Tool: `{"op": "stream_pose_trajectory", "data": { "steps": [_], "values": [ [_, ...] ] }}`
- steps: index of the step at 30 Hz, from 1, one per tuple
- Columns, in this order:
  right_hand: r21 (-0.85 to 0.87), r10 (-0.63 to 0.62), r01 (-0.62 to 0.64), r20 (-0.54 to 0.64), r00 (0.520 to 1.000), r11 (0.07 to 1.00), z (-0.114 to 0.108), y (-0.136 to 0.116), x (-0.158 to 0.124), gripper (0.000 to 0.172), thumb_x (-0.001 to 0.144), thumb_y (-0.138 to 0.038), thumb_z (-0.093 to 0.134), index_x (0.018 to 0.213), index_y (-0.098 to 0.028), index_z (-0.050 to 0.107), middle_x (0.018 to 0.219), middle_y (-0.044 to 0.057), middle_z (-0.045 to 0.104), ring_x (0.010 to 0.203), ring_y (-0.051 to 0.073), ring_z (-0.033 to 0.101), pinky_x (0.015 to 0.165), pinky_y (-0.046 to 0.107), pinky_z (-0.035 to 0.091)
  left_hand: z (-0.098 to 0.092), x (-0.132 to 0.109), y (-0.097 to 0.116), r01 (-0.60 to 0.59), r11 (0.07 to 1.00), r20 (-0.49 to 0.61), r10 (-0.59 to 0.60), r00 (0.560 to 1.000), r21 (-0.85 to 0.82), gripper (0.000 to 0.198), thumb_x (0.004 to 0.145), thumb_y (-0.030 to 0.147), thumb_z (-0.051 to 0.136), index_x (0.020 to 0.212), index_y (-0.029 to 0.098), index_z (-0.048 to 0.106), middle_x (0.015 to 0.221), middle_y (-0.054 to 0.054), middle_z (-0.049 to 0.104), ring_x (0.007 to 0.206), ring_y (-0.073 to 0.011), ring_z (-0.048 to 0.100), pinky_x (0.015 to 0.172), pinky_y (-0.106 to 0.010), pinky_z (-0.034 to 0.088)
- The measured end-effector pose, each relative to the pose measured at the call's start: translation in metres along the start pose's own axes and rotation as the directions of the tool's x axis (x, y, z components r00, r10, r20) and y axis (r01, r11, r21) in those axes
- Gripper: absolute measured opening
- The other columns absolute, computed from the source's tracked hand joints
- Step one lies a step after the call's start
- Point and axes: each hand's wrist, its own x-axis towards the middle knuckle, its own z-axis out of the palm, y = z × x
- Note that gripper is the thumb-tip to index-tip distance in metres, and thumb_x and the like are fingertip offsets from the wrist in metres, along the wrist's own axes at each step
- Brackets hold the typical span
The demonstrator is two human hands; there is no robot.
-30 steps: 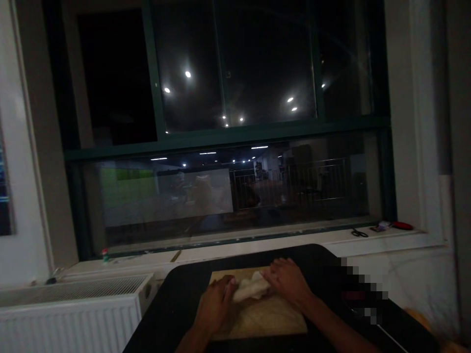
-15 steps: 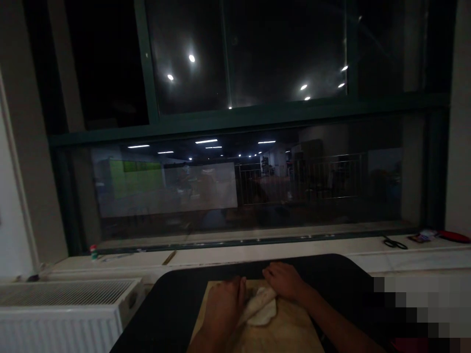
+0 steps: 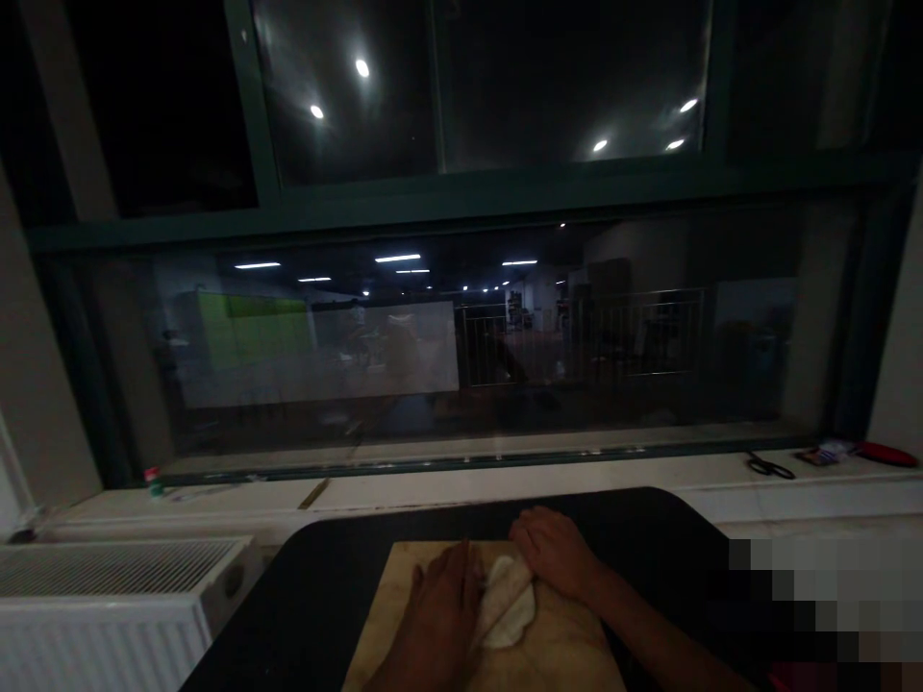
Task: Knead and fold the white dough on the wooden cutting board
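A thin, pale, flattened piece of dough lies on the wooden board. Slanting across it is a light stick that looks like a rolling pin, dim and partly covered by my hands. My left hand lies over its lower left end, with the fingers pointing forward and close together. At the upper right end my right hand is curled over it, knuckles up. Both ends of the pin are hidden beneath the hands.
The board rests on a black table against a windowsill. Black scissors, a red object and a small red-capped bottle sit along the sill. A white radiator stands left.
The view has tilted and shifted slightly. My left hand looks flatter over the pin's near end, and the pin lies at a somewhat steeper slant on the dough. My right hand stays at its far end.
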Motion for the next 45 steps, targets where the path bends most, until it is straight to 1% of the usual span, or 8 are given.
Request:
{"op": "stream_pose_trajectory", "data": {
  "steps": [3, 7, 20, 28, 33, 38, 42, 45],
  "values": [
    [0.131, 0.027, -0.013, -0.107, 0.994, 0.991, -0.012, -0.009, -0.021, 0.041, 0.098, -0.021, 0.03, 0.111, -0.019, 0.068, 0.11, 0.005, 0.07, 0.105, 0.018, 0.06, 0.095, 0.031, 0.044, 0.004, -0.007, 0.005, 0.051, 0.999, 0.027, -0.051, 0.998, 0.011, 0.057, 0.095, 0.037, 0.022, 0.147, 0.016, 0.035, 0.154, -0.012, 0.034, 0.141, -0.0275, 0.031, 0.113, -0.056, 0.022],
    [0.189, 0.112, -0.091, -0.101, 0.989, 0.978, -0.024, -0.021, -0.04, 0.045, 0.1, -0.03, 0.027, 0.127, -0.019, 0.062, 0.131, 0.005, 0.061, 0.126, 0.021, 0.048, 0.107, 0.037, 0.038, 0.005, -0.014, 0.017, 0.131, 0.991, -0.018, -0.131, 0.991, 0.017, 0.065, 0.095, 0.046, 0.021, 0.151, 0.014, 0.023, 0.156, -0.013, 0.03, 0.141, -0.0274, 0.03, 0.113, -0.055, 0.024],
    [0.374, 0.193, -0.172, -0.019, 0.981, 0.911, -0.033, -0.022, -0.097, 0.05, 0.1, -0.05, 0.028, 0.129, -0.024, 0.059, 0.134, 0.002, 0.059, 0.129, 0.017, 0.047, 0.112, 0.035, 0.033, 0.015, -0.031, 0.021, 0.026, 0.994, -0.185, -0.006, 0.983, 0.105, 0.094, 0.087, 0.067, 0.036, 0.15, 0.0, 0.017, 0.155, -0.021, 0.024, 0.141, -0.0313, 0.03, 0.115, -0.043, 0.026],
    [0.26, 0.217, -0.197, -0.053, 0.975, 0.945, -0.042, -0.035, -0.126, 0.037, 0.097, -0.048, 0.04, 0.116, -0.027, 0.064, 0.12, 0.004, 0.065, 0.115, 0.02, 0.056, 0.1, 0.037, 0.042, 0.03, -0.053, 0.022, -0.004, 1.0, -0.237, 0.001, 0.972, -0.01, 0.096, 0.081, 0.066, 0.049, 0.151, 0.005, 0.021, 0.153, -0.019, 0.032, 0.139, -0.0309, 0.035, 0.114, -0.039, 0.031],
    [0.088, 0.109, -0.103, -0.067, 0.992, 0.991, -0.043, -0.042, -0.141, 0.03, 0.088, -0.048, 0.058, 0.107, -0.025, 0.063, 0.116, 0.006, 0.065, 0.11, 0.025, 0.058, 0.093, 0.039, 0.042, 0.039, -0.065, 0.009, -0.186, 0.982, -0.266, 0.175, 0.948, -0.019, 0.092, 0.081, 0.067, 0.052, 0.152, 0.016, 0.022, 0.155, -0.011, 0.032, 0.14, -0.0292, 0.033, 0.117, -0.043, 0.028],
    [0.16, 0.127, -0.126, 0.003, 0.992, 0.979, -0.054, -0.055, -0.135, 0.03, 0.093, -0.049, 0.048, 0.105, -0.026, 0.062, 0.108, 0.004, 0.069, 0.094, 0.02, 0.066, 0.077, 0.028, 0.046, 0.006, -0.057, -0.004, -0.193, 0.981, -0.283, 0.179, 0.942, -0.024, 0.065, 0.096, 0.056, 0.029, 0.148, 0.018, 0.033, 0.152, -0.009, 0.038, 0.14, -0.0242, 0.035, 0.116, -0.042, 0.03],
    [0.277, 0.315, -0.303, 0.001, 0.949, 0.912, -0.073, -0.075, -0.109, 0.037, 0.099, -0.048, 0.03, 0.104, -0.026, 0.059, 0.097, 0.003, 0.072, 0.089, 0.019, 0.068, 0.069, 0.026, 0.046, -0.039, -0.016, -0.001, -0.202, 0.979, -0.313, 0.196, 0.929, 0.016, 0.06, 0.099, 0.053, 0.02, 0.143, 0.019, 0.042, 0.147, -0.007, 0.047, 0.139, -0.0216, 0.036, 0.117, -0.041, 0.026],
    [0.219, 0.375, -0.367, 0.004, 0.927, 0.904, -0.065, -0.087, -0.091, 0.036, 0.097, -0.041, 0.033, 0.121, -0.024, 0.055, 0.1, 0.007, 0.073, 0.093, 0.021, 0.069, 0.072, 0.028, 0.048, -0.047, 0.022, 0.0, -0.203, 0.977, -0.173, 0.211, 0.962, 0.064, 0.056, 0.101, 0.043, 0.013, 0.128, 0.021, 0.057, 0.133, -0.006, 0.061, 0.131, -0.0205, 0.047, 0.116, -0.041, 0.027]
  ]
}}
